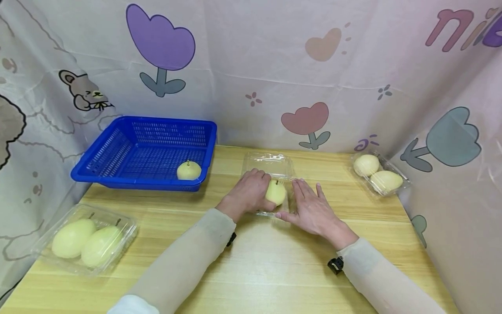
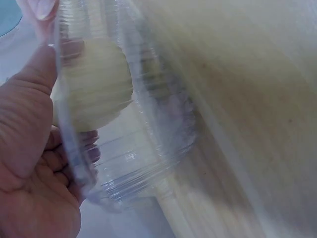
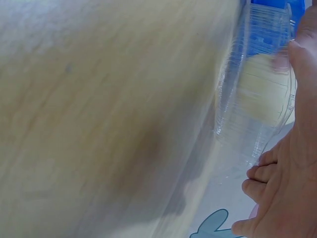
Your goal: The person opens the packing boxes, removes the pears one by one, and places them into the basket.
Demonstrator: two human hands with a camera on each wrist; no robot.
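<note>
A clear plastic clamshell box lies with its lid folded back, away from the person. A pale yellow pear with a short stem is in its near half. My left hand grips this pear from the left, thumb on the near side and fingers on the far side. In the left wrist view the pear shows through the ribbed box wall. My right hand rests against the box's right side, its fingers stretched forward and its thumb by the near edge. Part of the box is hidden behind the left hand.
A blue plastic basket stands back left with one pear inside. One closed clear box with two pears lies at the front left. Another clear box with two pears is at the back right. A printed curtain encloses the table.
</note>
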